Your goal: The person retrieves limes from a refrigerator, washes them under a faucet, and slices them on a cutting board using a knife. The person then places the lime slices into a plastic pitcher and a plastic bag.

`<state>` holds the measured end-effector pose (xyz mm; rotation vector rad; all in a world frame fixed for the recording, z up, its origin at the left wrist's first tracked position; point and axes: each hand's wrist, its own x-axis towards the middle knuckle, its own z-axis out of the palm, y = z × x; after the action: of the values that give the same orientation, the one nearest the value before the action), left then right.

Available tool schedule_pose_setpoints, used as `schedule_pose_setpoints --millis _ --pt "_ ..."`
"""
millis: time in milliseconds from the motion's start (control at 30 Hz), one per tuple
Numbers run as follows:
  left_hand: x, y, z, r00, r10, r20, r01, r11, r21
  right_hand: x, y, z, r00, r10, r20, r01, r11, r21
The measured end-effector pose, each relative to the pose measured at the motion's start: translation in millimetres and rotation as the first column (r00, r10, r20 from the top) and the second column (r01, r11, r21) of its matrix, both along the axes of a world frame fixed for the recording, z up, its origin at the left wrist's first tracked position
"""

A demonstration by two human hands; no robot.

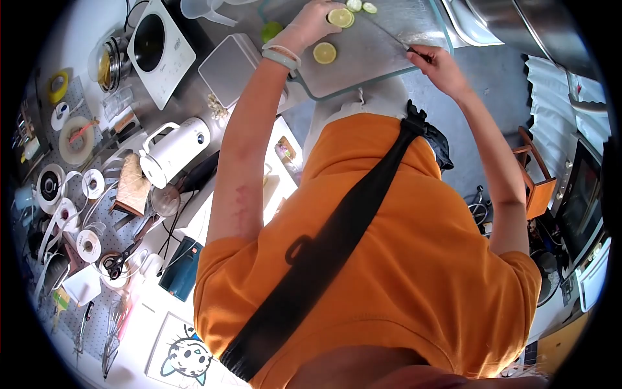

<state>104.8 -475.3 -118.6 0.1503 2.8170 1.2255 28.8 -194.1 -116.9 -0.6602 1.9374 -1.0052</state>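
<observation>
At the top of the head view, my left hand [313,24] wears a clear glove and grips a cut lime piece [341,18] over the glass cutting board [382,61]. My right hand [440,68] is closed round the dark handle of a knife [389,34], whose blade points up and left across the board. One lime slice [324,53] lies flat below my left hand. Two small end pieces [354,5] rest near the board's far side. A green lime [271,30] sits left of my left wrist.
Left of the board are a scale [227,68], an induction cooker [162,52] and a white kettle [175,150]. Ribbon rolls [92,184] and tools hang on a pegboard farther left. On the right stand a wooden stool [538,185] and an oven [581,194].
</observation>
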Motion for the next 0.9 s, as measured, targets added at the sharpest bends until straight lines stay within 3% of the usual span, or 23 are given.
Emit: schedule_pose_setpoints --millis 133,200,367,533,600,733,800,900 --pt "-0.1 4.0 7.8 1.000 0.004 0.026 -0.005 0.999 0.034 6.8 5.3 3.5 0.991 0.036 -0.125 -0.032 0.999 0.033" --pt "3.0 6.5 10.7 0.991 0.129 0.046 -0.131 0.990 0.052 5.8 2.4 6.3 0.983 0.015 -0.181 -0.012 1.000 0.017" --pt "1.4 5.6 6.2 0.994 0.092 0.058 -0.093 0.996 0.004 5.2 -9.5 3.4 0.960 0.084 -0.266 -0.078 0.996 0.032" --pt "6.0 9.8 3.5 0.975 0.220 -0.023 -0.219 0.975 0.022 6.3 0.5 -4.2 0.978 0.007 -0.207 0.001 0.999 0.037" --pt "4.9 10.0 4.4 0.963 0.235 0.134 -0.246 0.966 0.075 6.5 1.7 1.0 0.983 -0.025 -0.182 0.035 0.998 0.048" --pt "5.4 8.3 0.7 0.960 0.223 0.169 -0.236 0.970 0.062 8.3 -3.7 10.5 0.992 0.028 -0.122 -0.013 0.993 0.117" --pt "8.4 7.4 -1.9 0.982 0.189 0.024 -0.189 0.982 -0.019 8.6 -5.0 11.0 0.992 0.048 -0.113 -0.034 0.992 0.122" --pt "7.2 14.4 0.0 0.977 0.211 -0.012 -0.210 0.962 -0.173 10.1 -4.9 10.3 0.991 0.010 -0.132 0.000 0.997 0.074"
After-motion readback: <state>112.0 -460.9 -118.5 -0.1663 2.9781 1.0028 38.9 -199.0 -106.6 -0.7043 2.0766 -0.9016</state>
